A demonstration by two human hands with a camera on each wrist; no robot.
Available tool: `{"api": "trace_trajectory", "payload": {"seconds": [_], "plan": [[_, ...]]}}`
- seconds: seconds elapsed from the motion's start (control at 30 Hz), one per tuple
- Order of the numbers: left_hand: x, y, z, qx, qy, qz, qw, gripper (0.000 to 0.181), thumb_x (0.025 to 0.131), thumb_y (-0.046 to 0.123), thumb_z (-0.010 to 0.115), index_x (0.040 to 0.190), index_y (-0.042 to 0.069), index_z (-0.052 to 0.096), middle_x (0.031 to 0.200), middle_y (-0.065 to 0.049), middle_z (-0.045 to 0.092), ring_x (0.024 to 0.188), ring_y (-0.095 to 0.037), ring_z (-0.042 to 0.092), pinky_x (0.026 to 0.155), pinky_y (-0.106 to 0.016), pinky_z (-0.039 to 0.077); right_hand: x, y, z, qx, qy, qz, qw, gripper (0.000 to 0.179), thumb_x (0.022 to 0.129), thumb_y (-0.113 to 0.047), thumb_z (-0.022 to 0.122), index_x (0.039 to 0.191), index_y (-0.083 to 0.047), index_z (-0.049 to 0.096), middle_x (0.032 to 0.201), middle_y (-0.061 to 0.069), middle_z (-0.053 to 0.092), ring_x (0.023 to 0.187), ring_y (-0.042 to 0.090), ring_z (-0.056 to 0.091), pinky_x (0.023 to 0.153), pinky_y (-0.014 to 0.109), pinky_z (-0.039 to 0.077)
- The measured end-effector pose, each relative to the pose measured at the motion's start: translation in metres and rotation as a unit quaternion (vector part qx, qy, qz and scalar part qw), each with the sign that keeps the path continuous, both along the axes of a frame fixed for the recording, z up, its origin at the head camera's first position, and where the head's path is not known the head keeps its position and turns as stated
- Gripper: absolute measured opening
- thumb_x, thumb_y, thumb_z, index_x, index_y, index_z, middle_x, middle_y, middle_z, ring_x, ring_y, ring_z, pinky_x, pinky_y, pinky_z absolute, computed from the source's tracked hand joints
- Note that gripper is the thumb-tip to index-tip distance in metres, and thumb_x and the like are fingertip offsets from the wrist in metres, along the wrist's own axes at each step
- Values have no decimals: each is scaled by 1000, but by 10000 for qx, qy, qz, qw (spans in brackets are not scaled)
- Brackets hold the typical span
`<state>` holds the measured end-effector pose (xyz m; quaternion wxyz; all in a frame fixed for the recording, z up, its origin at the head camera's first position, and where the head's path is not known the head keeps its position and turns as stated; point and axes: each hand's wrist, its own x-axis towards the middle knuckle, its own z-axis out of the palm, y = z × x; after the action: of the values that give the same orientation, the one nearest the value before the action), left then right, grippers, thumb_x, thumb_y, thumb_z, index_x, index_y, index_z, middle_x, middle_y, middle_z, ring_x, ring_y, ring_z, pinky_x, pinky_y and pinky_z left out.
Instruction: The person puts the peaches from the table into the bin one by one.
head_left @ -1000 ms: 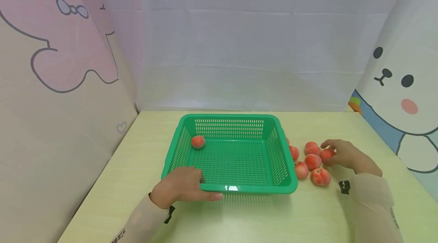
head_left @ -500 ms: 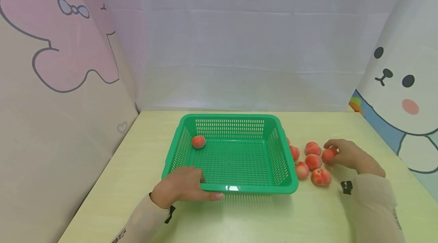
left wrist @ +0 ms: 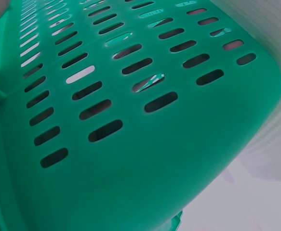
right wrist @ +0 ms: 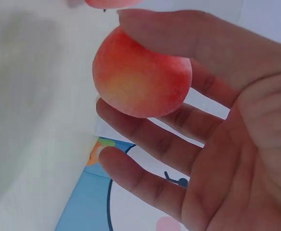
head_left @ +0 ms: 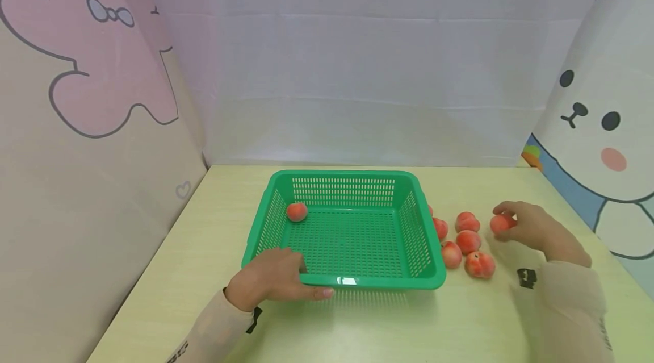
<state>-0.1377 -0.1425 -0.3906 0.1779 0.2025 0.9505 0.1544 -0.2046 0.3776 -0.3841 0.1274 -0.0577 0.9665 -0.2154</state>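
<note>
My right hand [head_left: 536, 229] grips a red and yellow peach [right wrist: 140, 77] between thumb and fingers, right of the other peaches. In the right wrist view the thumb lies across its top and fingers curl behind it. My left hand [head_left: 273, 278] holds the near rim of a green plastic basket [head_left: 378, 282], thumb outside and fingers over the edge. One peach [head_left: 297, 212] lies inside the basket at its far left. The left wrist view is filled by the basket's slotted side [left wrist: 179, 139].
Several loose peaches [head_left: 468, 242] lie on the pale wooden table [head_left: 357, 329], just right of the basket; one is partly hidden behind its rim. A white sheet [head_left: 357, 84] hangs behind the table, with cartoon-printed cloths on both sides.
My right hand has drawn its peach rightward, away from the other peaches, and slightly up. The left hand and the basket have stayed in place.
</note>
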Motion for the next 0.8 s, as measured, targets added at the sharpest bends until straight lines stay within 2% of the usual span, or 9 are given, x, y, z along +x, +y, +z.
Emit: {"api": "trace_trajectory", "payload": {"seconds": [0.3,0.57,0.8], "plan": [[1,0,1,35,13,0,10000,69,84,82,69,66,19,46,62,8,35,58,-9,39,55,-31,34,6,-7,15,112,490,-3,9987,60,86,-11,87,131,15,57,115,35,63,100,48,59,83,62,54],[1,-1,1,12,43,-27,10000,69,84,83,68,65,20,45,62,8,35,58,-9,38,55,-31,35,18,-15,34,331,861,-104,9957,61,86,-13,87,133,12,57,116,34,57,98,46,56,78,58,54],[1,-1,2,-18,45,-54,10000,70,84,83,68,65,20,44,62,9,34,57,-8,38,56,-31,35,32,-26,51,345,1519,-31,9878,59,85,-11,88,132,11,60,116,32,52,99,46,55,74,53,53]]}}
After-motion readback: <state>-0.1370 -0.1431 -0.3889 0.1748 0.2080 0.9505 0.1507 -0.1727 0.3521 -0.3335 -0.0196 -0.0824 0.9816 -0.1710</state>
